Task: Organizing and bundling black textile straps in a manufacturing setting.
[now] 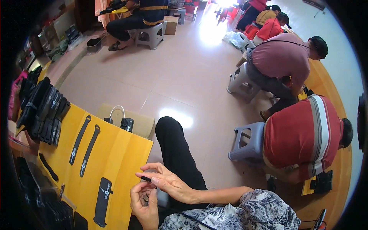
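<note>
Close together at the right edge of the yellow work board (pixel 128 153), both my hands are at work. My right hand (pixel 174 186) pinches a short black strip (pixel 146 178) between thumb and fingers; most of the strip is hidden. Just below it, my left hand (pixel 145 205) is curled with its fingertips pressed together, and what lies in them is hard to make out. A wide black strap (pixel 102 201) with a small side tab lies on the board beside my left hand. Two narrow black straps (pixel 79 140) (pixel 89 150) with looped ends lie farther up.
Stacked black straps (pixel 44 111) stand at the board's far left corner. A short black strip (pixel 48 167) and more dark pieces (pixel 51 211) lie along the left edge. A cardboard box (pixel 143 124) sits beyond the board. Several people sit on stools (pixel 249 142) to the right.
</note>
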`<state>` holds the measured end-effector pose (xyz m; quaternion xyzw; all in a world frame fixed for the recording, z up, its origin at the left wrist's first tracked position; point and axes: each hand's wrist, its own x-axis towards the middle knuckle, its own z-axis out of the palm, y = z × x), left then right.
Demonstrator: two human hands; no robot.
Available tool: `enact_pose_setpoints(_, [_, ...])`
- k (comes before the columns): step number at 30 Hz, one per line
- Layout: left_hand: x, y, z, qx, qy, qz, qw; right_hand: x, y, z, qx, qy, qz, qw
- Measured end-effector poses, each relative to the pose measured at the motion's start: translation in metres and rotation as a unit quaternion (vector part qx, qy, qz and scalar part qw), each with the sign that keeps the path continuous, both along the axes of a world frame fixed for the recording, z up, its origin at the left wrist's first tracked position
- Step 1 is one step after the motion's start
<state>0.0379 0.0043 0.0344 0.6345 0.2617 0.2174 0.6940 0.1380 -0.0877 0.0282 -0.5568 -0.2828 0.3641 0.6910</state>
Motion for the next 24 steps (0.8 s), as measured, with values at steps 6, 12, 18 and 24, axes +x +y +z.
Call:
enact_pose_setpoints(6, [-0.007,-0.005,-0.009,-0.010,-0.009,0.036,0.999,-0.009,0.002,-0.006,0.018,-0.001,-0.002,1.000])
enact_pose_setpoints(12, [-0.008,-0.005,-0.013,-0.079,-0.022,0.069,0.994,-0.013,-0.001,-0.011,-0.017,-0.081,0.011,0.996])
enact_pose_setpoints(18, [-0.014,-0.007,-0.033,-0.113,-0.017,0.053,0.992,0.006,-0.010,-0.007,-0.099,-0.259,-0.003,0.961])
enact_pose_setpoints(24, [-0.013,-0.011,-0.037,-0.121,-0.021,0.020,0.992,0.020,-0.017,-0.002,-0.089,-0.232,0.026,0.968])
